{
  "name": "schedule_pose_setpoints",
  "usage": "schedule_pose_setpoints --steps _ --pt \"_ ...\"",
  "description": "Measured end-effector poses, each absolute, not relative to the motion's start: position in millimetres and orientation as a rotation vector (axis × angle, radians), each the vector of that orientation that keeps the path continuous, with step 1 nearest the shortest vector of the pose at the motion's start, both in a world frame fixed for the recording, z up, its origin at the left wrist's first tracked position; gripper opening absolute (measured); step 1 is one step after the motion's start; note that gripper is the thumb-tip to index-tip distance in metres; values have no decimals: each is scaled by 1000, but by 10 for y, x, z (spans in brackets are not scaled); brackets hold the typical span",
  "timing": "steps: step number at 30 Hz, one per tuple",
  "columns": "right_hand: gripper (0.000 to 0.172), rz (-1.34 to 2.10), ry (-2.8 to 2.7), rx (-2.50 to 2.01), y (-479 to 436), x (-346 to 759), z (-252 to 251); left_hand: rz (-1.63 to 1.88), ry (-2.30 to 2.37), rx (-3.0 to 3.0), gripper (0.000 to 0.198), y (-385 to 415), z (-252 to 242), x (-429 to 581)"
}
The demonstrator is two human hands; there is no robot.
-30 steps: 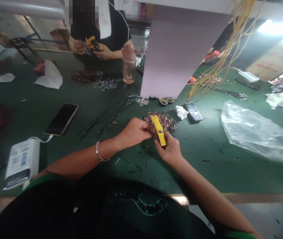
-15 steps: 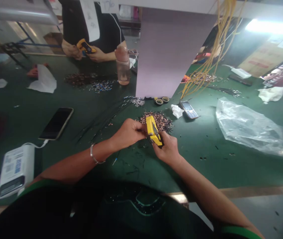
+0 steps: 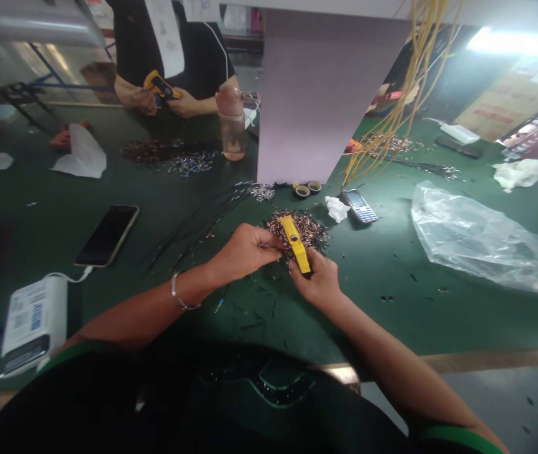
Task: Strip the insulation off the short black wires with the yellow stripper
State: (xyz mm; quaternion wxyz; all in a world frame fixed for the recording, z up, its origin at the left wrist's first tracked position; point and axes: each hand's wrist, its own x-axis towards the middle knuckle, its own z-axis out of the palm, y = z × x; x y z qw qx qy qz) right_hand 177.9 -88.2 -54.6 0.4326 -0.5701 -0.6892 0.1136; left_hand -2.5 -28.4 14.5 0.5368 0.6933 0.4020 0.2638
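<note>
My right hand (image 3: 318, 277) is wrapped round a yellow hand tool (image 3: 296, 243) with a round dark spot on its side. The tool's head points away from me, over a pile of small copper-coloured and black pieces (image 3: 313, 228). Just left of the tool, my left hand (image 3: 248, 252) is closed in a pinch, with its fingertips close to the tool. What those fingertips hold is too small to make out. Beyond the pile lie small white-tipped pieces (image 3: 263, 192) and two dark rings (image 3: 303, 191).
A phone (image 3: 108, 235) wired to a white power bank (image 3: 36, 321) lies left. On the right are a keypad phone (image 3: 359, 206), crumpled tissue (image 3: 337, 209) and a clear bag (image 3: 477, 236). Across the table, a bottle (image 3: 231, 126) stands near a person (image 3: 174, 63) holding an orange tool.
The yellow tool has turned in my right hand, so its flat side with the round spot now faces up. My left fingertips have shifted slightly; the view has moved a little.
</note>
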Motion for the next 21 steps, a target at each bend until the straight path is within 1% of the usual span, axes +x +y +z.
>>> schedule_pose_setpoints --steps 3,5,8,11,14,21 --pt "15 623 -1550 -1453 -889 1761 -500 652 1006 1657 14 -264 117 -20" --pt "14 890 -1425 -1395 -874 1774 -473 678 1030 1672 14 -238 100 -31" --pt "21 1174 -1270 -1239 -820 1833 -427 710 1056 1719 14 -172 103 -77" --pt "28 1407 -1244 -1096 -769 1916 -376 728 1102 1796 15 -82 156 -150" --pt "31 1561 -1257 -1018 -749 1984 -358 722 1110 1864 15 4 233 -227" --pt "34 1725 -1310 -913 -773 2009 -404 700 1043 1964 15 98 308 -328"
